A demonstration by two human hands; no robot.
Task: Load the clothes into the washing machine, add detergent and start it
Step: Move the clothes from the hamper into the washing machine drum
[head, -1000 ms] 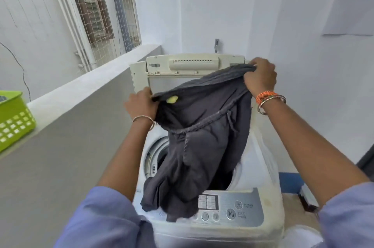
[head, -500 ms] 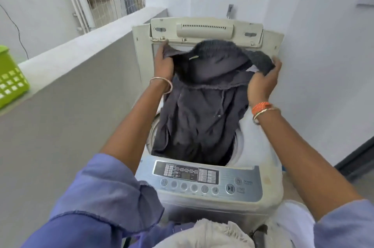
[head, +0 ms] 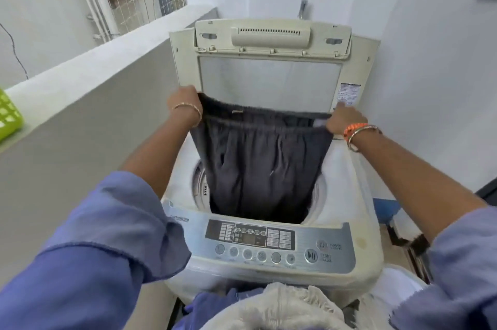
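Fingers point(head: 188, 95) of left hand point(head: 184, 103) and right hand point(head: 341, 121) pinching the waistband of dark trousers point(head: 258, 162), now stretched flat. Legs lowered since a moment ago into washing machine point(head: 349, 181) drum; only release remaining, probably.

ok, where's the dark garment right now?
Head view, centre: the dark garment hangs into the washing machine drum opening, waistband stretched between left hand and right hand.
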